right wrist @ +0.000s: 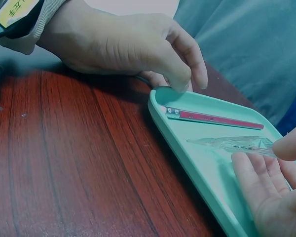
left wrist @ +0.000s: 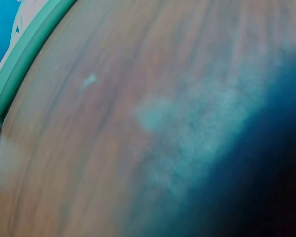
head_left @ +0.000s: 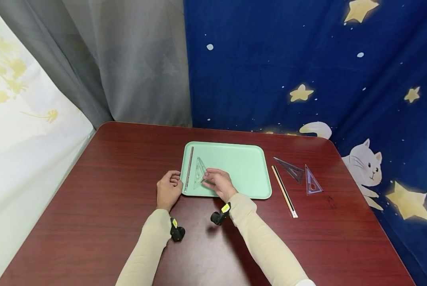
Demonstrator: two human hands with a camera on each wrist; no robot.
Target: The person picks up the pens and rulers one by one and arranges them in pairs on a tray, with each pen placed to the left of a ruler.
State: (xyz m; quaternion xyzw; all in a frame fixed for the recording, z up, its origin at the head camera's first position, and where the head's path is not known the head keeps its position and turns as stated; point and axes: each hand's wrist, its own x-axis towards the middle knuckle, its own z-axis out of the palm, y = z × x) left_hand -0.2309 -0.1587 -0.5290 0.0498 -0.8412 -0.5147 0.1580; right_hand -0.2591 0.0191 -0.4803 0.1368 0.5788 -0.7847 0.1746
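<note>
My right hand [head_left: 219,182] pinches a clear set square [head_left: 199,171] between thumb and fingers over the left part of the mint-green tray [head_left: 235,171]. In the right wrist view the set square [right wrist: 237,144] looks tilted, seen nearly edge-on, beside a red pencil [right wrist: 212,119] lying in the tray. That pencil [head_left: 189,169] runs along the tray's left side. My left hand [head_left: 169,190] grips the tray's near left corner, its thumb on the rim [right wrist: 160,94] and fingers curled outside. The left wrist view is mostly blurred table, with the tray's rim [left wrist: 32,49] at upper left.
Right of the tray, dark and light pencils [head_left: 284,191] lie side by side on the brown table [head_left: 102,190]. A dark-tinted set square [head_left: 290,169] and a purple-tinted set square [head_left: 312,182] lie farther right. Curtains [head_left: 242,71] hang behind the table.
</note>
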